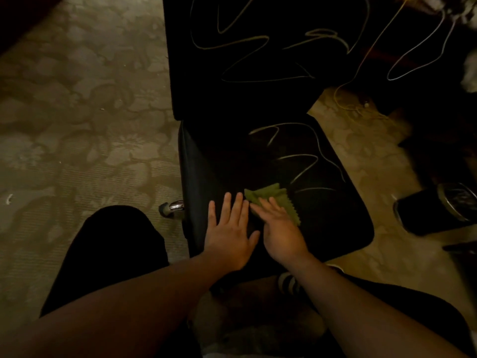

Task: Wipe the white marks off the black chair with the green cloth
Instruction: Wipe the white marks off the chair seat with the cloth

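Left hand (231, 237): flat on the black chair (219, 161), fingers spread.
Right hand (280, 228): flat, pressing the green cloth (271, 197).
White marks (302, 161): beyond the cloth.

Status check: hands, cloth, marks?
Right hand flat on the cloth, pressing it to the seat. Left hand flat on the seat, empty. White marks remain on the seat and the backrest. Nothing in the way.

Dim, warm, yellowish light; the upper left and right corners sink into near black. The right edge is smeared and blurred, and straight lines bow with wide-angle distortion.
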A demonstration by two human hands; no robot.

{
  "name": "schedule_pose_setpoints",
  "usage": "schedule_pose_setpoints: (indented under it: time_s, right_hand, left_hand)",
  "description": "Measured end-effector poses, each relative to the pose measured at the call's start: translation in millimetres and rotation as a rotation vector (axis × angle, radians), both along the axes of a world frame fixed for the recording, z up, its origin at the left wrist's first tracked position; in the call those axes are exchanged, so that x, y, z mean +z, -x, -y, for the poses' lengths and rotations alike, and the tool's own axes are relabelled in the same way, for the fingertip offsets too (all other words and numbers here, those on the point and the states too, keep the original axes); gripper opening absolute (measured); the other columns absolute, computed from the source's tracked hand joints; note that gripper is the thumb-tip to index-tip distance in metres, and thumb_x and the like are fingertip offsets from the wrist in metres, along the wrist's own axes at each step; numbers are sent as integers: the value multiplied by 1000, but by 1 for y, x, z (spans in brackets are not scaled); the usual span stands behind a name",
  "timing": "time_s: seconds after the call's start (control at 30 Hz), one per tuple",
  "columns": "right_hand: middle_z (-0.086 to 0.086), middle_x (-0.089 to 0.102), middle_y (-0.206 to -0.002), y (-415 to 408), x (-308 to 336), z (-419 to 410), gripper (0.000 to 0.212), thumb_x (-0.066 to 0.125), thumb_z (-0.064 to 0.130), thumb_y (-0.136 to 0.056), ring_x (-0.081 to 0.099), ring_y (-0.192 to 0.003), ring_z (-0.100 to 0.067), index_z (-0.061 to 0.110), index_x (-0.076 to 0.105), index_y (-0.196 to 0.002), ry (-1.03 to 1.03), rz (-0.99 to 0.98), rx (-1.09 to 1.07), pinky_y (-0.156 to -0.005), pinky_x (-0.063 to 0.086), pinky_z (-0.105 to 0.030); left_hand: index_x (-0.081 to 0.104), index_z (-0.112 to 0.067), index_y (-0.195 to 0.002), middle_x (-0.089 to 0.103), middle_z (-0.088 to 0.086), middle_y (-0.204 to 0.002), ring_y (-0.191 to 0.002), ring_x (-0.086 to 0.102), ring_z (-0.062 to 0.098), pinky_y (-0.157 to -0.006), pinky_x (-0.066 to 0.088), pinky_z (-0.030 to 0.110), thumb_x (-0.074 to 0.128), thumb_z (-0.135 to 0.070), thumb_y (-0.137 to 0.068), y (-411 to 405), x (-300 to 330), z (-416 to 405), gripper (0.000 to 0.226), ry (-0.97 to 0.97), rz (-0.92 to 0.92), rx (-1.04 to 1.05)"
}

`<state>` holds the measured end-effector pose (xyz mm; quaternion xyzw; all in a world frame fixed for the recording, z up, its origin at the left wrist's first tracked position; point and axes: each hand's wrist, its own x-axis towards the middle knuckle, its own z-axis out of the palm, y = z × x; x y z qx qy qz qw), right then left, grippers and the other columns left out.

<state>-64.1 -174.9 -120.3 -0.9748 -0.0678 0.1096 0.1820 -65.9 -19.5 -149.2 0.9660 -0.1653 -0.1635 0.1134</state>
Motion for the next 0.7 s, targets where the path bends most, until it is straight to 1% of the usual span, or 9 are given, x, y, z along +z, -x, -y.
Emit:
schedule_pose_setpoints:
  time_s: [0.07, 0.17, 0.2, 0.27, 0.4, 0.5, 0.6, 0.7]
  right_hand:
    - [6, 23, -165, -2, -2, 17, 66, 45, 3, -97, 9, -154, -15, 34, 32, -154, 40, 21, -68, -126, 11, -39]
    - [4, 22, -166, -2, -3, 50, 69, 43, -1, -95, 9, -154, -17, 35, 33, -153, 44, 23, -286, -126, 13, -40]
    - [4, 21, -166, -1, -4, 58, 70, 43, -1, -95, 9, -154, -19, 35, 32, -153, 48, 20, -333, -126, 14, -41]
    - [3, 19, -167, 2, -4, 65, 72, 44, -2, -94, 7, -155, -22, 35, 30, -154, 59, 8, -346, -126, 13, -43]
    - [3, 19, -167, 6, -2, 46, 72, 44, 0, -93, 6, -155, -23, 33, 31, -155, 0, 8, -288, -126, 6, -41]
    - [4, 17, -167, 7, 2, 26, 71, 46, 3, -94, 4, -155, -22, 32, 28, -156, -1, -25, -118, -126, 2, -40]
    - [6, 15, -167, 10, -1, 5, 71, 50, 8, -94, 2, -155, -20, 33, 26, -157, 29, -21, 105, -124, -1, -38]
    - [8, 18, -167, 13, -8, -1, 68, 46, 10, -95, 3, -155, -16, 35, 29, -156, -7, 34, 141, -126, 1, -37]
  left_hand:
    - [-13, -20, -163, -26, 1, -170, -153, -31, 26, -122, -20, 56, 14, -71, -100, -3, 0, -8, 86, -27, -7, -38]
    - [-17, -26, -162, -27, -3, -170, -151, -33, 22, -122, -20, 52, 16, -76, -98, -8, 4, -22, 88, -62, -43, -81]
    - [-19, -27, -161, -28, -4, -170, -150, -34, 21, -123, -19, 53, 16, -76, -97, -11, 7, -24, 88, -81, -72, -79]
    - [-20, -28, -161, -31, -4, -168, -152, -33, 23, -123, -17, 57, 19, -75, -98, -12, 16, -21, 88, -130, -139, -41]
    - [-19, -24, -162, -32, 2, -168, -154, -29, 30, -124, -9, 63, 27, -65, -102, -11, 27, 2, 86, -181, -216, 80]
    - [-19, -24, -163, -35, 0, -167, -153, -32, 28, -123, -13, 60, 26, -61, -103, -9, 19, 4, 84, -162, -204, 123]
    - [-17, -29, -163, -34, -7, -166, -152, -33, 21, -123, -17, 55, 19, -67, -102, -12, 5, -13, 80, -95, -139, 129]
    - [-16, -32, -162, -36, -12, -161, -148, -36, 15, -122, -18, 52, 7, -78, -91, -21, -2, -32, 88, -87, -101, 86]
